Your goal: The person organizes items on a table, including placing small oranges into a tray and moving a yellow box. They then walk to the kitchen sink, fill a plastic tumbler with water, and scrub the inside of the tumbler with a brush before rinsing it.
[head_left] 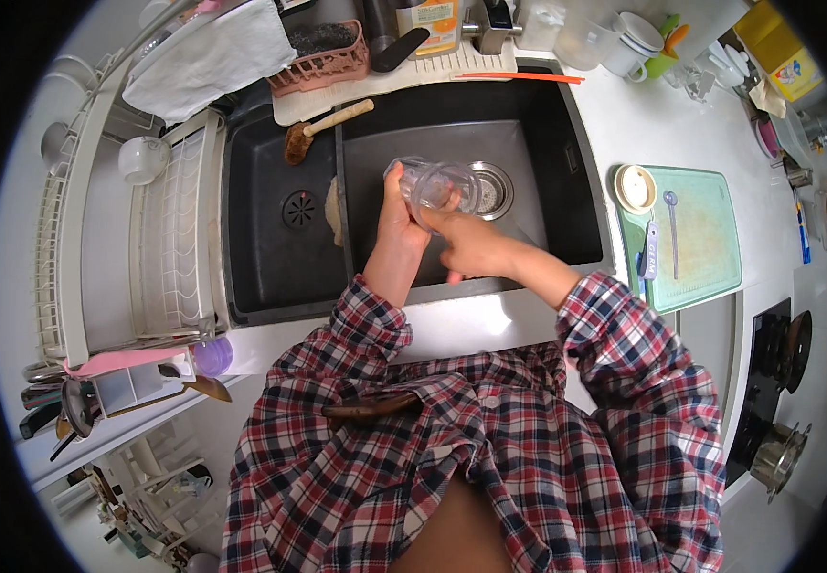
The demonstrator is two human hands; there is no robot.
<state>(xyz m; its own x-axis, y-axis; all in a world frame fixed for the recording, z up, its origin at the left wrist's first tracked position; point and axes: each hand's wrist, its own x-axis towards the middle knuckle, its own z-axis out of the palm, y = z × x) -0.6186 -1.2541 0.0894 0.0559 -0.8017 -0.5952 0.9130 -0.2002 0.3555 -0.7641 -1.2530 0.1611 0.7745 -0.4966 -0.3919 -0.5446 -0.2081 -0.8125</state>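
Over the sink (589, 215)'s larger bowl, a clear tumbler (419, 181) sits in the left hand (400, 222)'s wrapped grip; the right hand (471, 241) meets its mouth, though I can't tell whether it pinches. Probably light, rigid, slippery if wet: best held round its wall. From it, strainer (492, 191) and green cutting board (705, 234) lie at three o'clock, brush (337, 118) at ten, dish rack (184, 215) at nine.

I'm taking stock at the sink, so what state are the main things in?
Clear container, tilted, in the left hand, right hand touching it
White cloth, draped
Brush, lying down, head over the left basin
Red sticks, lying flat
Green cutting board, flat, things on it
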